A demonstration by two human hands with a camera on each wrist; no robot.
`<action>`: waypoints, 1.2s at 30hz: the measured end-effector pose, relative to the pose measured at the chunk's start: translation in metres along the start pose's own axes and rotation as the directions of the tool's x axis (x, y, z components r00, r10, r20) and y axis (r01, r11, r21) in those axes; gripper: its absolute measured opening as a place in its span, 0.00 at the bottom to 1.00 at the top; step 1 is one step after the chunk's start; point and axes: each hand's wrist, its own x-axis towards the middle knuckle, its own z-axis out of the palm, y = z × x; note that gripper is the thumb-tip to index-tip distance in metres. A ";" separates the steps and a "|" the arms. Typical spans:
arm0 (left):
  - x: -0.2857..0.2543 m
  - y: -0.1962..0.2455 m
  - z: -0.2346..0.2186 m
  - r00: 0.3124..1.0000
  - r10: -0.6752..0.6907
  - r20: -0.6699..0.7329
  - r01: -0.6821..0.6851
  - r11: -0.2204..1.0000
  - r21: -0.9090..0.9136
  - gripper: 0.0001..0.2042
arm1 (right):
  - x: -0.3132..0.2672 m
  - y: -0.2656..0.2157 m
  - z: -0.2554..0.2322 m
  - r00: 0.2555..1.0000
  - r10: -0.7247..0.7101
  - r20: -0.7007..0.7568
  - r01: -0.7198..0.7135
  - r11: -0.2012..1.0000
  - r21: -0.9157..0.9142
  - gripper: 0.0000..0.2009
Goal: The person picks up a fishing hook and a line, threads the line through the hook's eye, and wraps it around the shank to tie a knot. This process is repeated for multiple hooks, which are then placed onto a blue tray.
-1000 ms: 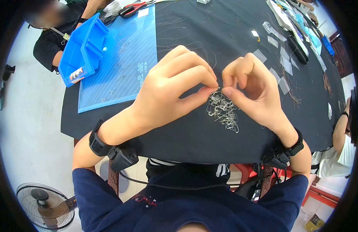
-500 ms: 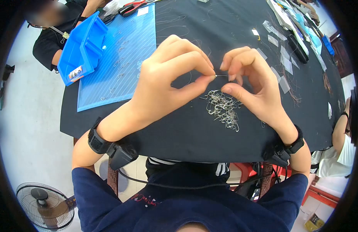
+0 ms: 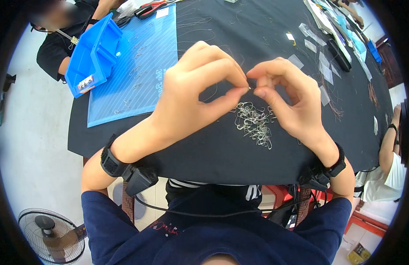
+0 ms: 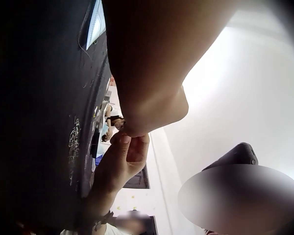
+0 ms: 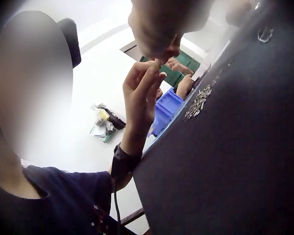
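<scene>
In the head view my left hand pinches a tiny metal piece between thumb and fingertips. Facing it closely, my right hand has its fingers curled, with the thumb tip by them; the thin line it appears to hold is hardly visible. Below both hands a loose pile of silvery metal hooks lies on the black cloth. The left wrist view shows the hooks beside my right hand. From the right wrist, my left hand meets the right fingertips above the table, hooks beyond.
A blue ridged sheet with small hooks and lines lies at the left, a blue bin on it. Pliers are at the back. Small clear bags and papers lie at the right. Other people sit at both sides.
Both hands have moved slightly up and away from the pile. A thin line stretched between them half a second ago; the right fingers have since drawn back towards the left fingertips.
</scene>
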 end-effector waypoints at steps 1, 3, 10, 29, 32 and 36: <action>0.000 0.000 -0.002 1.000 -0.005 -0.001 0.005 1.000 0.012 0.08 | 0.001 0.000 -0.002 1.000 -0.001 -0.006 0.001 0.999 -0.033 0.12; 0.001 -0.003 -0.005 0.998 -0.049 -0.026 0.048 0.999 -0.017 0.08 | 0.004 0.001 -0.008 0.998 -0.060 -0.013 0.057 0.986 -0.157 0.12; 0.005 -0.031 -0.030 0.986 -0.056 -0.157 0.063 0.997 0.044 0.04 | 0.018 0.030 -0.063 0.979 -0.189 -0.076 0.106 0.791 -0.602 0.07; 0.004 -0.056 -0.050 0.944 -0.103 -0.312 0.111 0.994 0.009 0.03 | -0.006 0.127 -0.234 0.847 -0.266 -0.460 -0.383 0.296 -0.875 0.08; 0.005 -0.052 -0.043 0.964 -0.038 -0.261 0.063 0.994 0.089 0.04 | -0.010 0.132 -0.242 0.831 -0.253 -0.495 -0.411 0.321 -0.853 0.08; 0.004 -0.053 -0.042 0.955 -0.061 -0.291 0.090 0.992 0.088 0.03 | -0.010 0.133 -0.240 0.840 -0.038 -0.541 -0.504 0.310 -0.806 0.09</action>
